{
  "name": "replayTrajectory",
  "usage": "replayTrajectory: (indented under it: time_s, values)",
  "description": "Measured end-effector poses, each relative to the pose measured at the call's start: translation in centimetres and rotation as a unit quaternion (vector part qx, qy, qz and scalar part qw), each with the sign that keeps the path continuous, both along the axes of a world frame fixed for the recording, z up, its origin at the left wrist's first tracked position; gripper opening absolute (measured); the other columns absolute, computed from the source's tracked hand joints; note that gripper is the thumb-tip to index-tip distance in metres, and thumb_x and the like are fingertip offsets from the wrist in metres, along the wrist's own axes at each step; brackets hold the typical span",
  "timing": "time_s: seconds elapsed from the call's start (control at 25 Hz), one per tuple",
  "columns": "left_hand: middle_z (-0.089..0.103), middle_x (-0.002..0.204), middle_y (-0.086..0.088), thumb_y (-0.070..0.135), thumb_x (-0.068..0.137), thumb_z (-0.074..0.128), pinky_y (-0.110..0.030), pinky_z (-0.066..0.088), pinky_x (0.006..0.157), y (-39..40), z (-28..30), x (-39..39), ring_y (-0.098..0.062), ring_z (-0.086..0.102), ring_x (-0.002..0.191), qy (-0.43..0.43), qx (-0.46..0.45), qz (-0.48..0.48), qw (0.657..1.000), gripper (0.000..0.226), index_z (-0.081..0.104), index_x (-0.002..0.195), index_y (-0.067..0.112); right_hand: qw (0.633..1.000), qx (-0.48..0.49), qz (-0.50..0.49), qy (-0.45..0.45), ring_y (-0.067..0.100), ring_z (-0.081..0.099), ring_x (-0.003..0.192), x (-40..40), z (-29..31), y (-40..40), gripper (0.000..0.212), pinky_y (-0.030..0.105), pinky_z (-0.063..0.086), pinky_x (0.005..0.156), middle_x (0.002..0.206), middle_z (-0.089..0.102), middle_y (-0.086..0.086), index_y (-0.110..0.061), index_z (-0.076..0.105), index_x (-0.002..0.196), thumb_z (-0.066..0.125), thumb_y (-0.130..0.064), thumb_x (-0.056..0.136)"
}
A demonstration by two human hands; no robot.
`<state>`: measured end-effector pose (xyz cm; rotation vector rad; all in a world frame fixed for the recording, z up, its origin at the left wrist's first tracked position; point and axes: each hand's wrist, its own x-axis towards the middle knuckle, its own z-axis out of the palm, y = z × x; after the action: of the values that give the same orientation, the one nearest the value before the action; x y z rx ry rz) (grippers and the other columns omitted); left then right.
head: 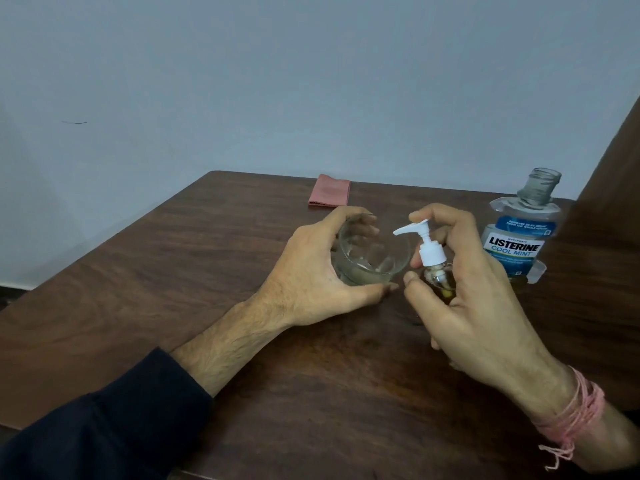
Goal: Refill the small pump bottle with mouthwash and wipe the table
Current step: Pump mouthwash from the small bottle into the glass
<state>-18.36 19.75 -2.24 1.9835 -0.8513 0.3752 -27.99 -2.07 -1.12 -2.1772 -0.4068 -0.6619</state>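
Observation:
My right hand (464, 292) grips the small clear pump bottle (438, 277), its white pump head (424, 242) pointing left over a glass. The index finger curls above the pump top. My left hand (311, 271) wraps round the short clear glass (372, 254), which stands on the dark wooden table (173, 271) and holds a little pale liquid at its bottom. A Listerine Cool Mint mouthwash bottle (519, 237) stands uncapped just right of my right hand. A folded pink cloth (329, 190) lies flat near the table's far edge.
A pale blue wall rises behind the table. A brown surface (616, 237) fills the right side beyond the mouthwash bottle. Pink thread is tied round my right wrist (568, 417). The table's left corner drops away to the floor.

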Motion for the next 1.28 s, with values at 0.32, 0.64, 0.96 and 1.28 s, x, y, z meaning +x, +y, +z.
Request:
replayTrajectory:
  time_s: [0.32, 0.64, 0.96, 1.28]
  values:
    - [0.082, 0.125, 0.02, 0.071, 0.068, 0.099, -0.039, 0.065, 0.107, -0.4, -0.2, -0.5, -0.002, 0.077, 0.122, 0.023, 0.026, 0.008, 0.999, 0.092, 0.069, 0.144, 0.029, 0.997, 0.029, 0.025, -0.063, 0.017, 0.069, 0.097, 0.6, -0.6, -0.2, 0.084, 0.04, 0.062, 0.084, 0.123, 0.049, -0.021, -0.041, 0.027, 0.153, 0.065, -0.018, 0.082]
    - [0.072, 0.144, 0.025, 0.069, 0.066, 0.106, -0.023, 0.068, 0.089, -0.3, -0.3, 0.2, 0.002, 0.08, 0.112, 0.042, -0.038, 0.043, 0.997, 0.111, 0.043, 0.157, 0.053, 0.999, 0.034, 0.003, -0.039, 0.017, 0.069, 0.121, 2.6, -1.7, -1.0, 0.096, 0.046, 0.06, 0.106, 0.14, 0.047, 0.0, -0.05, 0.015, 0.158, 0.077, -0.006, 0.099]
    - [0.072, 0.127, 0.023, 0.072, 0.072, 0.096, -0.04, 0.069, 0.098, -1.1, -1.2, 1.0, -0.006, 0.073, 0.123, 0.01, -0.048, 0.108, 0.993, 0.063, 0.068, 0.121, 0.045, 0.996, 0.085, -0.032, 0.002, 0.002, 0.068, 0.124, 3.0, -1.3, -1.4, 0.11, 0.032, 0.061, 0.107, 0.129, 0.06, -0.023, -0.043, 0.023, 0.165, 0.097, -0.028, 0.084]
    - [0.075, 0.14, 0.01, 0.051, 0.071, 0.109, -0.032, 0.063, 0.102, -5.0, 1.5, 8.2, -0.013, 0.075, 0.123, 0.061, -0.003, 0.164, 0.985, 0.084, 0.061, 0.138, 0.032, 0.996, 0.058, -0.071, 0.011, 0.003, 0.062, 0.135, 2.7, -1.2, -1.5, 0.091, 0.038, 0.058, 0.114, 0.146, 0.061, -0.02, -0.037, 0.043, 0.163, 0.093, -0.031, 0.088]
